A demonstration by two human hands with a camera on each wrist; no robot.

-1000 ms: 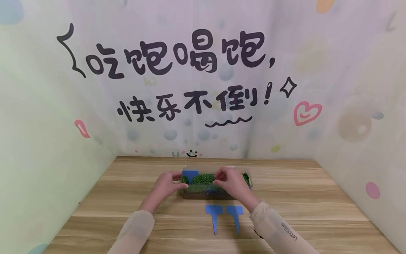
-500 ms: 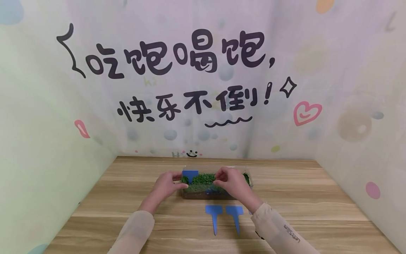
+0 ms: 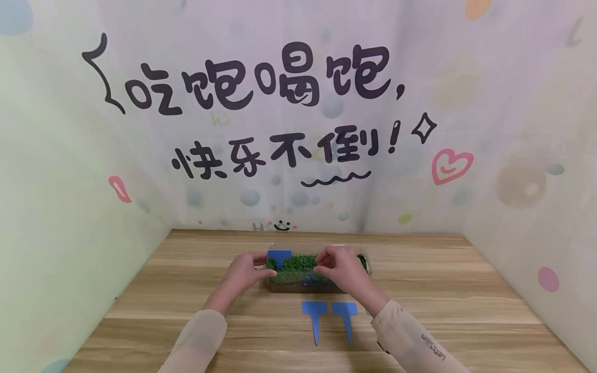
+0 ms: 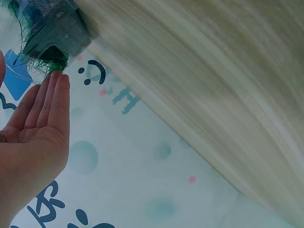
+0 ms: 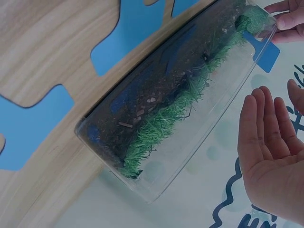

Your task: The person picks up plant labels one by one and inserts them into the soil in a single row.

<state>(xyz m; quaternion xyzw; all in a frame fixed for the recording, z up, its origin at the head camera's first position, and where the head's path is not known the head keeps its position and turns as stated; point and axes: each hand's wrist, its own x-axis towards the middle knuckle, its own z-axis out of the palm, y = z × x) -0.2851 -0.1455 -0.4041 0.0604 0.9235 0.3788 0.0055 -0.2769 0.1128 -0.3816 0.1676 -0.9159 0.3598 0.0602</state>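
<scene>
Taking twelve o'clock as the back wall (image 3: 261,199), I saw a clear box (image 3: 285,286) on the wooden table (image 3: 254,324), its long side facing the person. Dark soil (image 5: 152,97) lay inside beneath green grass (image 3: 298,263), and one blue tag (image 3: 280,256) stood at the box's nine o'clock end, broad head up.

The left hand (image 3: 243,272) was at that same end, thumb by the front corner and fingers reaching toward the rear. From its wrist those fingers looked straight and pressed together, their tips right by the box end.

The right hand (image 3: 342,267) was over the box's three o'clock half. Its fingers were straight and close together, with the thumb standing apart; whether they touched the grass, I couldn't tell.

At the box's six o'clock, two T-shaped tags (image 3: 315,309) lay side by side, points toward the person. A blue sliver (image 3: 368,312) showed around four o'clock, next to the right sleeve (image 3: 410,336).

Bold black lettering ran across the wall at twelve.
</scene>
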